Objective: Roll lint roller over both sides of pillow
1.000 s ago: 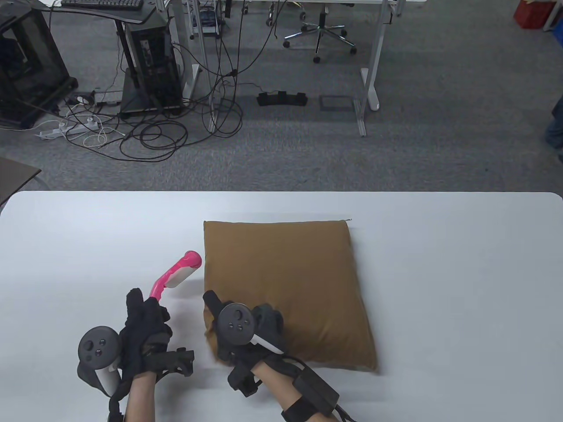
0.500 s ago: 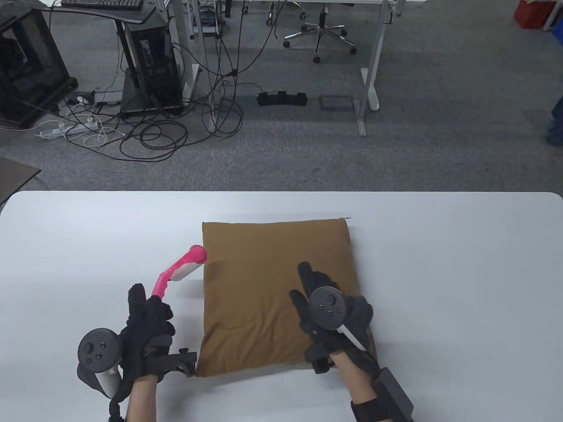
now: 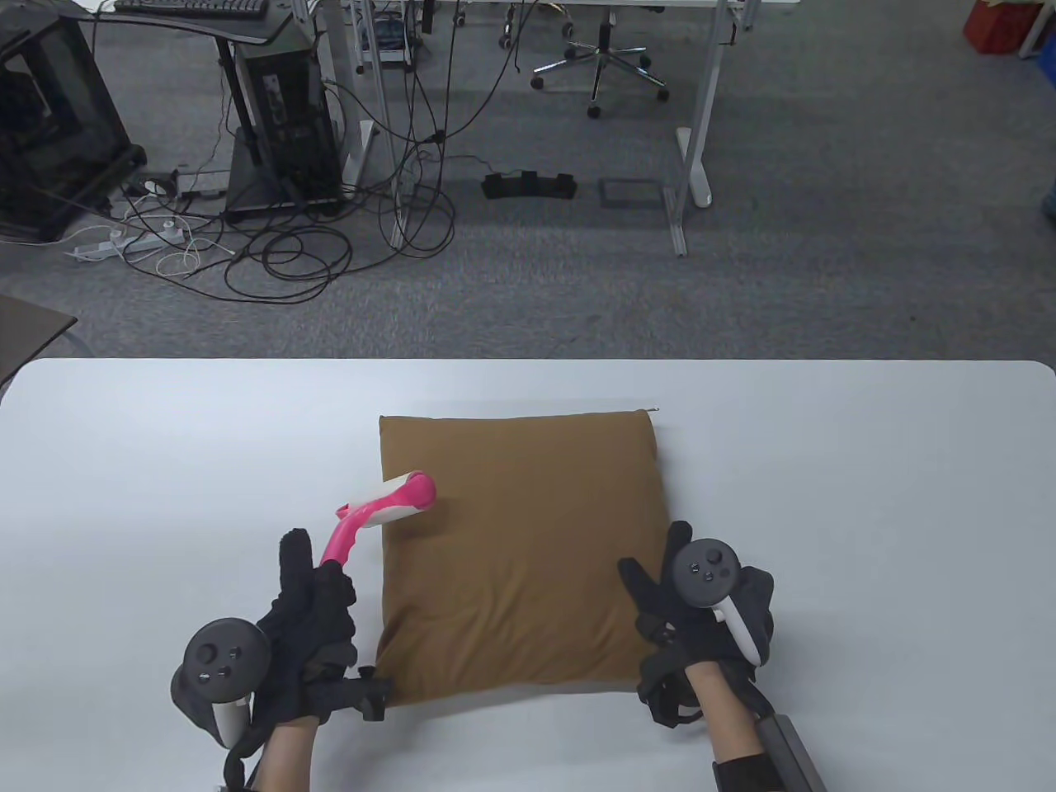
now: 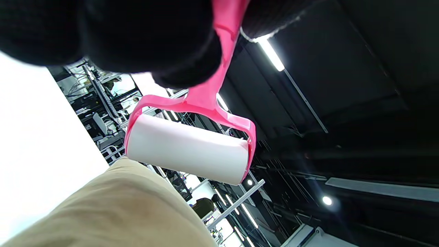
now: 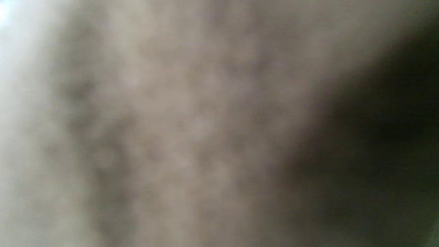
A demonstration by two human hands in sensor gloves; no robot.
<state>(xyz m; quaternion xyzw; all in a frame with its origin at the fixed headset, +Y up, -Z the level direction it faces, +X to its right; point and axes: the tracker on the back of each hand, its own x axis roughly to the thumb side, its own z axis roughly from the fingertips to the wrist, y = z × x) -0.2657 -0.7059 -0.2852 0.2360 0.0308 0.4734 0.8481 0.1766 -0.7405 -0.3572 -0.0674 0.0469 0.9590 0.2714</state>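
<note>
While your left hand (image 3: 309, 615) grips the pink handle of the lint roller (image 3: 386, 509), its white roll sits over the left edge of the pillow (image 3: 520, 553), about halfway along that edge. From the left wrist view, the roll (image 4: 187, 151) hangs just above the tan fabric (image 4: 116, 209), one end very close to it; whether it touches is not clear. The brown pillow lies flat and square on the white counter (image 3: 866, 495), which stretches out on every side of it. Your right hand (image 3: 701, 610) rests at the pillow's near right corner, fingers spread across the fabric edge; you cannot tell whether it grips the corner or only presses on it. The right wrist view shows only a blurred tan surface, too close to make out. Beyond the pillow, past the counter's far edge, lies grey carpet with tangled cables (image 3: 289, 247) and an office chair (image 3: 601, 66).
</note>
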